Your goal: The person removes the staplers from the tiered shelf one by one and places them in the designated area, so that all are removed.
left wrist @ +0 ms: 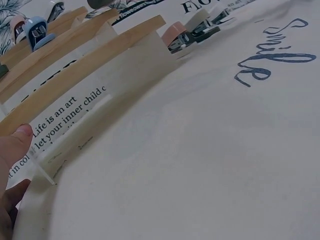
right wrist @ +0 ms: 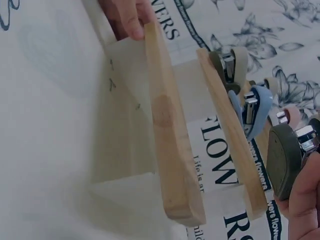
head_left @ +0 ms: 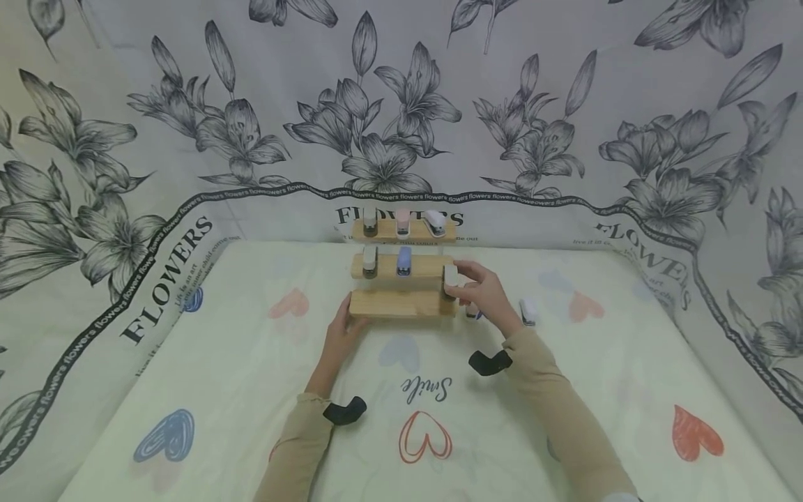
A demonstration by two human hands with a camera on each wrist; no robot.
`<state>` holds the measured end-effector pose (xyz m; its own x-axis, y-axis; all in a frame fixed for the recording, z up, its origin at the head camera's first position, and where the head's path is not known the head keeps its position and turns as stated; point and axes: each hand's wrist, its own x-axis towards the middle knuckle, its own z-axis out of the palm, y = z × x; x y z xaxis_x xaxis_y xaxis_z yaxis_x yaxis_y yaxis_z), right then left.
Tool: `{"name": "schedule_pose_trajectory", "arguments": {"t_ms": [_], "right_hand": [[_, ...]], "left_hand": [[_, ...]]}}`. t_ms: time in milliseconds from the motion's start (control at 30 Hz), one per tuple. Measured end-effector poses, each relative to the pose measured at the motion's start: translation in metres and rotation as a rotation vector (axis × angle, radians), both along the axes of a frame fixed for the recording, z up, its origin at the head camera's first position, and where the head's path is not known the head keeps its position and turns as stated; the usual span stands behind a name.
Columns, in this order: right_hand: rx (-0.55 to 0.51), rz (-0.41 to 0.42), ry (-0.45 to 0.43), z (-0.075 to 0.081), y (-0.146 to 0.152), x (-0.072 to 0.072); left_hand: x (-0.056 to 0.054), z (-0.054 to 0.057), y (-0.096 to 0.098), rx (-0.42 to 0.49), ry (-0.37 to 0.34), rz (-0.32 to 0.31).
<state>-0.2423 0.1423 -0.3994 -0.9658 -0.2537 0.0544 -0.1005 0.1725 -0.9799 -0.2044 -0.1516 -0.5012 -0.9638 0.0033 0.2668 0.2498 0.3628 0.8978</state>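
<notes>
A three-step wooden display rack (head_left: 401,304) on see-through supports holds several mini staplers. At its front left end, my left hand (head_left: 341,333) grips the lowest plank, thumb in front. My right hand (head_left: 488,291) pinches a white-topped mini stapler (head_left: 449,277) at the right end of the middle plank; the right wrist view shows its dark green base (right wrist: 281,161). Along that plank sit a blue stapler (head_left: 404,261) and a grey one (head_left: 370,261). On the top plank are grey (head_left: 370,222), pink (head_left: 403,222) and white (head_left: 434,222) staplers.
Right of the rack, a white stapler (head_left: 528,312) and a pink stapler (head_left: 471,311), partly hidden by my right hand, lie on the heart-printed tablecloth (head_left: 426,348). Behind the rack hangs a flower-printed curtain (head_left: 389,111).
</notes>
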Motion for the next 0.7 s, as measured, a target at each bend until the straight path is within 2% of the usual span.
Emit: {"name": "schedule_pose_trajectory", "arguments": {"t_ms": [167, 433, 700], "right_hand": [[0.019, 0.020, -0.053, -0.006, 0.014, 0.014], [0.056, 0.029, -0.107, -0.033, 0.036, 0.040], [0.121, -0.002, -0.169, -0.061, 0.046, 0.050]], "left_hand": [[0.000, 0.000, -0.001, -0.008, 0.007, 0.002], [0.002, 0.000, -0.001, -0.015, -0.013, 0.033], [0.001, -0.001, -0.001, -0.018, 0.014, 0.021]]}}
